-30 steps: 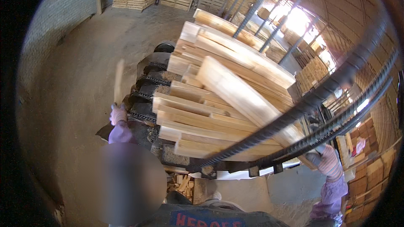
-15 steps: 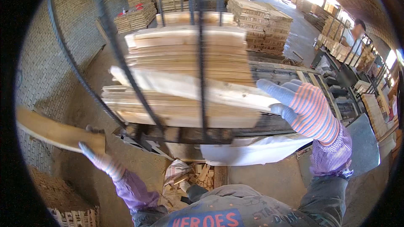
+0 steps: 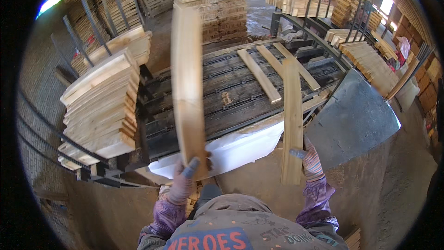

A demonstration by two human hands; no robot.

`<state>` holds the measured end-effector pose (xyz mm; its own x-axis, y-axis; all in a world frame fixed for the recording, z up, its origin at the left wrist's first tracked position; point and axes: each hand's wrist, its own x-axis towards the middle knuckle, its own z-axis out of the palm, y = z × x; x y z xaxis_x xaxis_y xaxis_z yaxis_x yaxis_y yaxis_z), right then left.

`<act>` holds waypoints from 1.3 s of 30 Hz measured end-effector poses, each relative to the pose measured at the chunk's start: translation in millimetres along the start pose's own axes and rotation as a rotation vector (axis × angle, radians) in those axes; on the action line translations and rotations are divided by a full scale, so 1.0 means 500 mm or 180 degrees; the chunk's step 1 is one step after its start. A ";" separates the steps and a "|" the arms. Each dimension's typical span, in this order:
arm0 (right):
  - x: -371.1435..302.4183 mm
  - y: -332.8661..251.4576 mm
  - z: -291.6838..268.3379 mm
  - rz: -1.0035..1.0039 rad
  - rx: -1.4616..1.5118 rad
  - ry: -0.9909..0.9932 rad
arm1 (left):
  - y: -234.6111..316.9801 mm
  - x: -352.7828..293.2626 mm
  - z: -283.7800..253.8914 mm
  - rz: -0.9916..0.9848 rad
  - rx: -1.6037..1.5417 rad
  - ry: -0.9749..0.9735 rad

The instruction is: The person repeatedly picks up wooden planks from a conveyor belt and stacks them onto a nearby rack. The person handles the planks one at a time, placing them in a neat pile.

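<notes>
A dark slatted conveyor table (image 3: 231,88) fills a timber yard. The gloved left hand (image 3: 182,180) clamps a wide pale plank (image 3: 187,83); the gloved right hand (image 3: 311,159) clamps a narrow plank (image 3: 292,120). Far stacks blur.

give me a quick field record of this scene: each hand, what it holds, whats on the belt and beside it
left hand: gloved left hand grips the near end of a wide plank, held upright
right hand: gloved right hand grips a narrow plank near its lower end
conveyor: dark belt with three loose slats lying on it
left of belt: stack of planks in a metal rack
front of belt: white sheet hanging over the edge
right: grey metal panel
</notes>
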<state>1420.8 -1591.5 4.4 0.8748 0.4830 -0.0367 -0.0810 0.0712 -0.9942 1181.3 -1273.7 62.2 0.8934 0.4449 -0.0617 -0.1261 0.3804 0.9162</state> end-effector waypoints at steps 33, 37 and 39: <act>1.065 -0.314 0.992 -0.2778 -0.2968 -0.2214 | -0.231 0.550 -0.181 -0.0576 -0.1128 0.0988; 1.128 -0.342 1.342 -0.3998 -0.3571 -0.2431 | -0.267 0.546 -0.235 -0.0812 -0.1354 0.1202; 1.159 -0.326 1.495 -0.4365 -0.3763 -0.2223 | -0.343 0.556 -0.270 -0.0579 -0.1308 0.1299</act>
<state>1584.0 -670.7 220.9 -0.2852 0.8481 0.4466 0.9585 0.2556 0.1265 1392.9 -1105.9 -165.6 0.6892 0.5874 -0.4243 -0.2157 0.7253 0.6537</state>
